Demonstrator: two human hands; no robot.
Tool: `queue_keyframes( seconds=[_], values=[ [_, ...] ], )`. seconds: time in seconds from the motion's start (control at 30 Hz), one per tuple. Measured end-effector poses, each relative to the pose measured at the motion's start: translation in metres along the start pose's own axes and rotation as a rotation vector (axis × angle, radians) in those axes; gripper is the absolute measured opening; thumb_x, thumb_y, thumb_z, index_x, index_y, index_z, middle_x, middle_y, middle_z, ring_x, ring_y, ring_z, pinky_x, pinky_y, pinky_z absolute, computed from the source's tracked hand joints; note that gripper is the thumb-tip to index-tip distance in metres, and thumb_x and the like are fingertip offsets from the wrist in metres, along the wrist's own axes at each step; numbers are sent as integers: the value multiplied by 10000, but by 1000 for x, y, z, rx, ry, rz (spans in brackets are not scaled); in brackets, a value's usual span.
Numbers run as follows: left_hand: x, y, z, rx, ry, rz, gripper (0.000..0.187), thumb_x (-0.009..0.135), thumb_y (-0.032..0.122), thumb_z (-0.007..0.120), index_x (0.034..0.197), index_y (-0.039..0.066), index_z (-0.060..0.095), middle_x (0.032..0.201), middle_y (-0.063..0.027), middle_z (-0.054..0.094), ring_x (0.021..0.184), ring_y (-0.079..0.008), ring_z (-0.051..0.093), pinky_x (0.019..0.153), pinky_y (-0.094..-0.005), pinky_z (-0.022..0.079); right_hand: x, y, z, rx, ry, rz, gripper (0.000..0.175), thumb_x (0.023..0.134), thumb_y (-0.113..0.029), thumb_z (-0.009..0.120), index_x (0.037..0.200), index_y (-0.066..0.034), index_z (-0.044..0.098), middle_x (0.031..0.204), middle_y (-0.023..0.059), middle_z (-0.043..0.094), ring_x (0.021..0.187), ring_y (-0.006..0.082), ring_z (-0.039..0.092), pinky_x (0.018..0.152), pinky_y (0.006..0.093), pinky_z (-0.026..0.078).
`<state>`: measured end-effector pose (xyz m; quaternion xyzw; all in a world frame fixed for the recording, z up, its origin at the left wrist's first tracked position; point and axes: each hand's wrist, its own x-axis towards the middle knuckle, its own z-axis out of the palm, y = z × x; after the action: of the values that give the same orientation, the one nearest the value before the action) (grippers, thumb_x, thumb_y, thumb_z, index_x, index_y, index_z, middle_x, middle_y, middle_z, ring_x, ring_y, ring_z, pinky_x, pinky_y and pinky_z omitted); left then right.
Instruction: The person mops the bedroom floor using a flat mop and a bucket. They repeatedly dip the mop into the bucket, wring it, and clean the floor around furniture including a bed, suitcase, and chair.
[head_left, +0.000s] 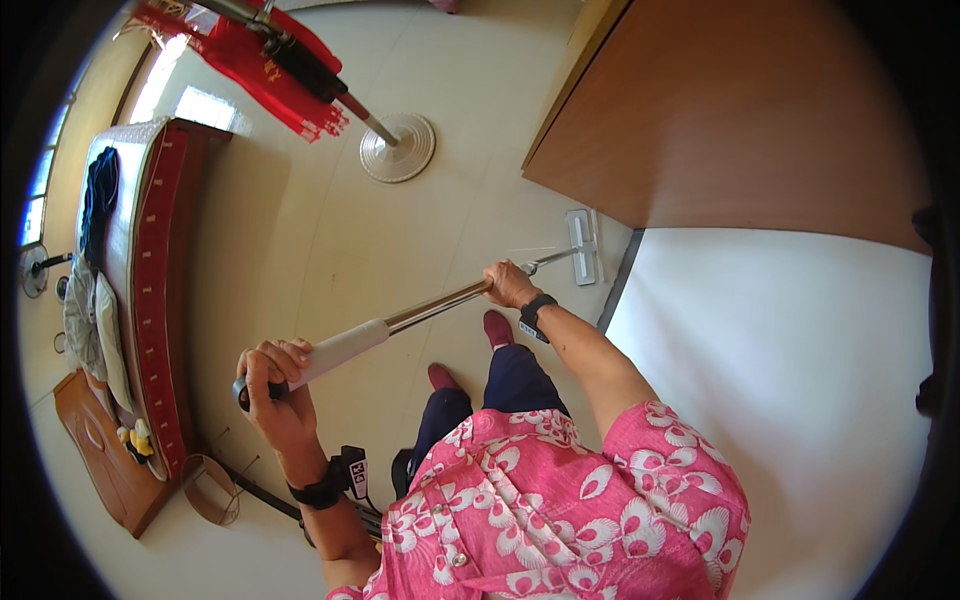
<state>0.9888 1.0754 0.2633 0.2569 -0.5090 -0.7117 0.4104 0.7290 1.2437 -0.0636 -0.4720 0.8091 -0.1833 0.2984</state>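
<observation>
A flat mop's metal pole (439, 306) runs slantwise across the view. My left hand (276, 382) is closed around the pole's white grip (349, 349) close to its dark end cap. Farther down the bare metal, my right hand (510, 285) grips the pole. The rectangular mop head (581, 247) rests on the tiled floor near the corner between the brown wooden panel and the white wall. Each wrist wears a black strap.
A round-based stand (397, 148) with a red fringed cloth (270, 67) rises ahead. At left is a wooden bed (161, 300) with clothes on it. A brown wooden panel (720, 120) and white wall (765, 337) bound the right; a small round-topped stand (210, 489) is at lower left.
</observation>
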Motion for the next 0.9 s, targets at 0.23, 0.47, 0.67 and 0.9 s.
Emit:
queue_keyframes(
  seconds=[0.23, 0.47, 0.67, 0.9],
  values=[
    [-61, 24, -69, -74, 162, 16, 318, 982, 175, 431, 683, 82, 380, 632, -73, 446, 695, -213, 485, 823, -413, 408, 4, -70, 33, -104, -164, -42, 201, 718, -239, 651, 753, -41, 664, 830, 200, 658, 837, 384, 647, 709, 464, 545],
    [-181, 53, -175, -68, 450, 38, 323, 994, 166, 408, 685, 98, 341, 649, -56, 454, 722, -196, 499, 878, -407, 412, 2, -172, 118, -292, -465, -135, 203, 757, -253, 654, 835, -77, 720, 835, 177, 679, 811, 355, 670, 653, 436, 545],
    [-321, 121, -277, 76, 726, 35, 343, 1002, 191, 402, 673, 98, 412, 619, -39, 444, 699, -185, 501, 886, -395, 422, -82, -280, 269, -281, -488, -348, 184, 702, -214, 608, 776, -67, 692, 839, 169, 676, 827, 366, 662, 637, 478, 542],
    [-418, 248, -274, 417, 850, 152, 365, 1017, 232, 397, 672, 115, 373, 634, -14, 387, 654, -140, 434, 870, -356, 410, -201, -421, 356, 66, -553, -617, 187, 697, -247, 609, 728, -70, 663, 744, 143, 656, 744, 363, 658, 606, 477, 540]
  ],
)
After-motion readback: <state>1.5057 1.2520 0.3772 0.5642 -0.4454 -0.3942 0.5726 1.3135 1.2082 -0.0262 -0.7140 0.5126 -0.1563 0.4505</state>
